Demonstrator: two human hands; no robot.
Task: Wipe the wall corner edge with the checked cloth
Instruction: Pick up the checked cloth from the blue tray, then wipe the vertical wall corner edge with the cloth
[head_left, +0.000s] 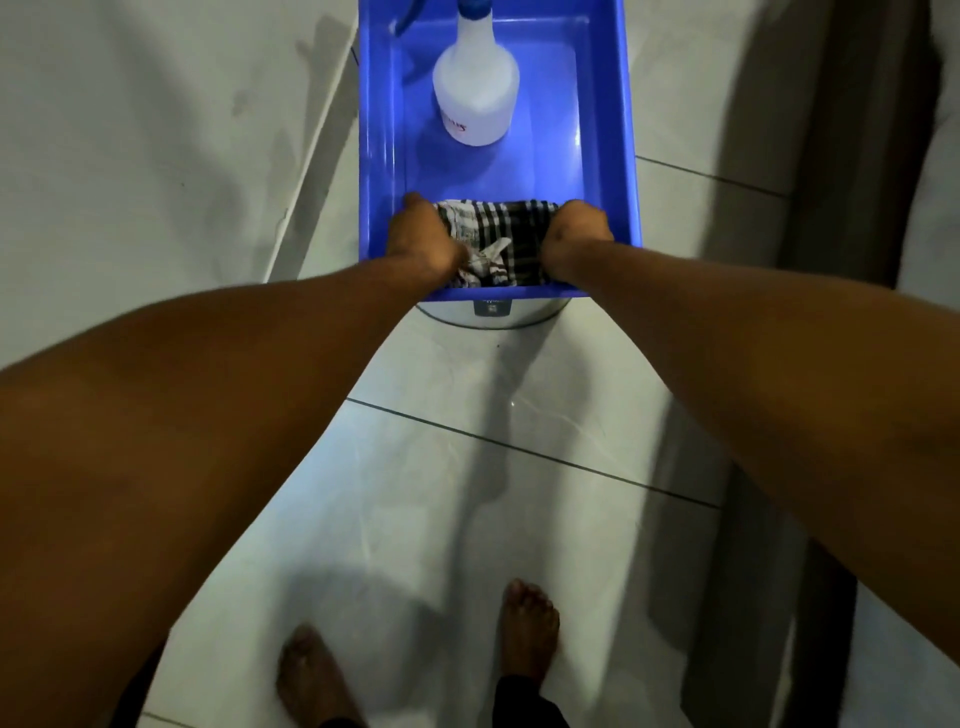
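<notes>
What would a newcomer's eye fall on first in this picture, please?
The bright blue tub at top centre stands out against the pale tiled floor. At its near end the left hand and right hand grip the two ends of the checked cloth. A white bottle lies in the tub's far half.

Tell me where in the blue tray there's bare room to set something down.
Blue tray: bare floor right of the white bottle, and a strip between bottle and checked cloth. The near end is crowded: left hand and right hand grip the cloth.
</notes>
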